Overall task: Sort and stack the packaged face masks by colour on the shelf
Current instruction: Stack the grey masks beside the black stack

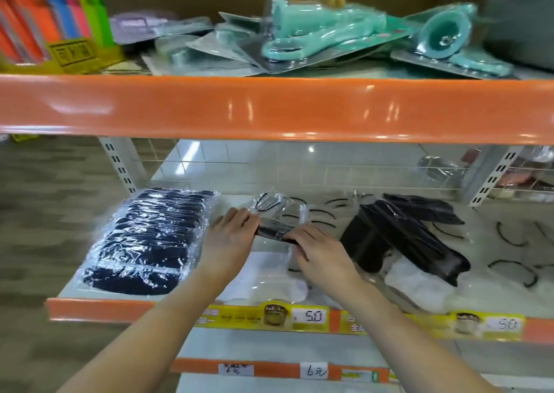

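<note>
On the middle shelf (99,305), a stack of navy packaged masks (150,243) lies at the left. Both hands meet at the centre over a clear pack with a black mask (274,231). My left hand (229,240) grips its left end and my right hand (320,249) holds its right end. White packaged masks (269,284) lie under the hands. A leaning pile of black packaged masks (401,237) sits to the right, over more white packs (419,284).
Above, an orange shelf edge (269,108) juts out, carrying teal blister-packed items (329,36) and coloured lighters (60,21). Yellow price labels (308,316) line the shelf front. Wire mesh (299,168) backs the shelf. Loose black ear loops (509,237) spread at the far right.
</note>
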`<state>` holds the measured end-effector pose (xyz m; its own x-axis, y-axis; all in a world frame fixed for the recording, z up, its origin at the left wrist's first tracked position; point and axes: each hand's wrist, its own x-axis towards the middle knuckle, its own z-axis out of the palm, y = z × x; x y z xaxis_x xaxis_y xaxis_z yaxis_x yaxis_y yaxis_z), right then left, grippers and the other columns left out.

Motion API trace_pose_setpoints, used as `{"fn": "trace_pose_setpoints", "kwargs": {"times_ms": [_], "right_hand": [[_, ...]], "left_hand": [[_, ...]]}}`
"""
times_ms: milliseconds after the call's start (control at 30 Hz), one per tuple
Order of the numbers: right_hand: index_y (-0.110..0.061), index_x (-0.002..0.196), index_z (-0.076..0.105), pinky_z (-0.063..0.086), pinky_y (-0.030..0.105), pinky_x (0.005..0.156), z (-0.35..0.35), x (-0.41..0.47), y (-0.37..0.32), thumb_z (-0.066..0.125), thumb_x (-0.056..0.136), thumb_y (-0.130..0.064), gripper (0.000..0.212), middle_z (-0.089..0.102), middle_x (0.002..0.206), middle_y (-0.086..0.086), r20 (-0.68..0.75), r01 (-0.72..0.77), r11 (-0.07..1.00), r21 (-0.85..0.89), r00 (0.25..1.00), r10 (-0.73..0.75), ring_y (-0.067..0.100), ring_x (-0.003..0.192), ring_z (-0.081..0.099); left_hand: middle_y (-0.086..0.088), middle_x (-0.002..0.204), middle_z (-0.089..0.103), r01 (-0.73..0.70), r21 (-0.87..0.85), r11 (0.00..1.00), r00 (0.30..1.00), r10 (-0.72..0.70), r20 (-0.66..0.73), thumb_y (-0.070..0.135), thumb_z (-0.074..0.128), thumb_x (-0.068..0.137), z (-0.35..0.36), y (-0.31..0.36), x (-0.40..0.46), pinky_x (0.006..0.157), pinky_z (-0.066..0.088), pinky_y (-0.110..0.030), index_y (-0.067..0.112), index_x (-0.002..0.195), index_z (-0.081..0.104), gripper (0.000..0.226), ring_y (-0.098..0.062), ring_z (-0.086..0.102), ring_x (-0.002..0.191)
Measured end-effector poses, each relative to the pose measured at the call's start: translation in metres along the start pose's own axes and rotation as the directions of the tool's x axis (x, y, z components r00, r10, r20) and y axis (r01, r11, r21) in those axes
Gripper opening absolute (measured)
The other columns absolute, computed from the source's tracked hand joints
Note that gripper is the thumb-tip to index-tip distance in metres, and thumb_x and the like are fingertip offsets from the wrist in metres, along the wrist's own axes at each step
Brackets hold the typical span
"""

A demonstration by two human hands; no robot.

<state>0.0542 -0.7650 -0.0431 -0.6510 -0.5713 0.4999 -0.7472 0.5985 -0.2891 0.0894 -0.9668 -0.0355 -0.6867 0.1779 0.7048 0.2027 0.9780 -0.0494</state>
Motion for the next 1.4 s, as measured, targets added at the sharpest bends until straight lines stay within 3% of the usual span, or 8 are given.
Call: {"fn": "trace_pose_setpoints", "kwargs": {"times_ms": [200, 433, 633, 767, 900, 1100, 1233, 1400], "right_hand": [[-0.017, 0.090, 0.070, 0.047, 0.031, 0.073, 0.035, 0.018, -0.050, 0.049, 0.083, -0.019, 0.022, 0.066, 0.089, -0.003, -0.082, 0.037, 0.994, -0.107, 0.996, -0.046, 0.021, 0.082, 0.062], [-0.017, 0.081, 0.070, 0.034, 0.028, 0.072, 0.077, 0.033, -0.114, 0.046, 0.082, -0.024, 0.025, 0.065, 0.082, -0.002, -0.078, 0.049, 0.989, -0.136, 0.995, -0.060, 0.021, 0.076, 0.061], [-0.021, 0.085, 0.066, 0.038, 0.027, 0.073, 0.113, 0.040, -0.154, 0.045, 0.085, -0.028, 0.022, 0.061, 0.085, -0.007, 0.032, 0.065, 0.994, -0.083, 0.998, -0.062, 0.017, 0.080, 0.059], [-0.021, 0.090, 0.065, 0.047, 0.032, 0.070, 0.131, 0.043, -0.170, 0.071, 0.077, -0.023, 0.014, 0.059, 0.092, -0.006, 0.118, 0.037, 0.998, -0.046, 0.993, -0.032, 0.018, 0.085, 0.060], [-0.023, 0.103, 0.062, 0.044, 0.037, 0.079, 0.137, 0.049, -0.177, 0.077, 0.072, -0.033, 0.036, 0.056, 0.106, -0.005, 0.253, 0.025, 0.995, -0.094, 0.968, -0.001, 0.019, 0.103, 0.054], [-0.025, 0.123, 0.052, 0.031, 0.037, 0.094, 0.141, 0.060, -0.179, 0.065, 0.082, -0.046, 0.047, 0.042, 0.129, -0.006, 0.324, 0.034, 0.990, -0.136, 0.946, 0.012, 0.018, 0.122, 0.035], [-0.025, 0.105, 0.061, 0.039, 0.037, 0.084, 0.147, 0.062, -0.181, 0.071, 0.074, -0.039, 0.036, 0.052, 0.113, -0.006, 0.276, 0.024, 0.973, -0.228, 0.960, 0.041, 0.021, 0.106, 0.050], [-0.025, 0.085, 0.065, 0.045, 0.034, 0.071, 0.159, 0.056, -0.181, 0.083, 0.062, -0.035, 0.030, 0.056, 0.093, -0.007, 0.126, -0.057, 0.960, -0.274, 0.987, 0.094, 0.019, 0.085, 0.057]], "left_hand": [[-0.006, 0.087, 0.066, -0.035, 0.001, 0.999, 0.992, 0.035, -0.121, -0.002, 0.071, 0.071, -0.026, -0.059, -0.041, 0.075, 0.046, -0.038, 0.009, 0.082, 0.068, 0.016, -0.029, 0.061, 0.083], [-0.009, 0.091, 0.066, -0.015, 0.043, 0.999, 0.994, 0.019, -0.103, 0.002, 0.062, 0.079, -0.047, -0.128, -0.103, 0.074, 0.039, -0.036, 0.006, 0.081, 0.065, 0.006, -0.028, 0.054, 0.088], [-0.009, 0.088, 0.062, 0.006, 0.001, 1.000, 1.000, -0.006, -0.013, 0.002, 0.051, 0.075, -0.063, -0.172, -0.139, 0.069, 0.037, -0.036, 0.010, 0.083, 0.054, 0.012, -0.030, 0.052, 0.081], [-0.007, 0.089, 0.060, -0.004, -0.046, 0.999, 0.995, 0.008, 0.095, -0.002, 0.049, 0.064, -0.068, -0.195, -0.152, 0.069, 0.040, -0.034, 0.013, 0.084, 0.050, 0.025, -0.029, 0.051, 0.080], [0.000, 0.086, 0.058, 0.011, -0.114, 0.993, 0.965, 0.019, 0.261, 0.018, 0.050, 0.069, -0.074, -0.214, -0.158, 0.069, 0.036, -0.029, 0.013, 0.071, 0.057, 0.008, -0.022, 0.048, 0.082], [0.010, 0.090, 0.059, 0.168, -0.172, 0.971, 0.893, -0.076, 0.444, 0.049, 0.058, 0.064, -0.069, -0.232, -0.162, 0.070, 0.046, -0.027, 0.023, 0.073, 0.063, 0.028, -0.012, 0.047, 0.088], [0.008, 0.089, 0.058, 0.190, -0.128, 0.973, 0.893, -0.117, 0.435, 0.036, 0.070, 0.062, -0.066, -0.226, -0.155, 0.062, 0.044, -0.026, 0.021, 0.072, 0.062, 0.019, -0.013, 0.049, 0.084], [0.001, 0.088, 0.060, 0.163, -0.012, 0.987, 0.905, -0.144, 0.400, 0.009, 0.089, 0.047, -0.061, -0.210, -0.147, 0.052, 0.043, -0.029, 0.016, 0.070, 0.058, 0.040, -0.024, 0.059, 0.074]]}}
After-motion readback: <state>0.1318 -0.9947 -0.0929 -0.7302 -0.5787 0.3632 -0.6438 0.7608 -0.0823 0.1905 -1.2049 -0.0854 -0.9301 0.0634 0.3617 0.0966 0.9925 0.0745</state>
